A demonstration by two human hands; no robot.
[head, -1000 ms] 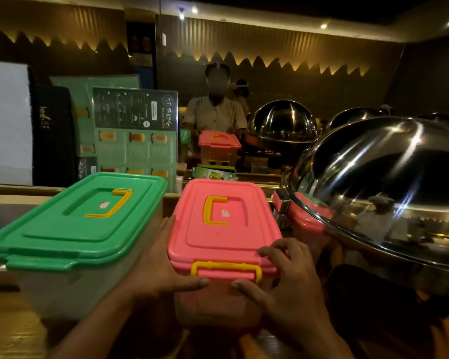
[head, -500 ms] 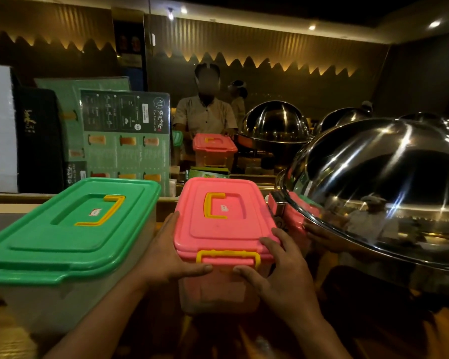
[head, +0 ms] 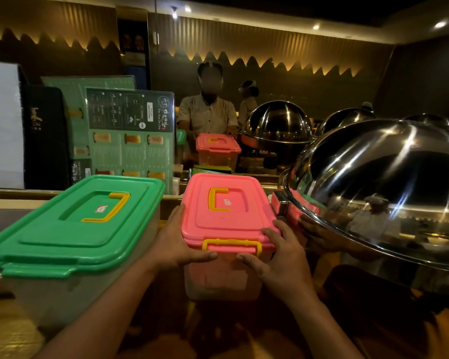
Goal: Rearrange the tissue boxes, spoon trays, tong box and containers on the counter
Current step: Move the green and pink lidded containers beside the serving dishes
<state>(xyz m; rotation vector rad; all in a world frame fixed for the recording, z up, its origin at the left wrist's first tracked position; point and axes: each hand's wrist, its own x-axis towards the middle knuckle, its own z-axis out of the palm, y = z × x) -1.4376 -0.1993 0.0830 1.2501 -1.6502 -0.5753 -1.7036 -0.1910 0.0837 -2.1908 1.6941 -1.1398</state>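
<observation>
A pink-lidded container (head: 228, 211) with a yellow handle and yellow front latch stands on the wooden counter in front of me. My left hand (head: 178, 244) grips its left front corner, thumb under the lid rim. My right hand (head: 280, 257) grips its right front corner, fingers on the lid. A larger green-lidded container (head: 70, 229) with a clear body stands just to the left, close beside my left hand. A second pink-lidded container (head: 217, 149) stands farther back, in front of a person.
A big shiny steel dome lid (head: 389, 187) fills the right side, close to the pink container, with more domes (head: 278, 123) behind it. Menu boards (head: 130, 136) lean at the back left. A person in a light shirt (head: 208, 115) stands across the counter.
The pink container has slid a little away from me along the counter with both hands on it. The green container has stayed in place.
</observation>
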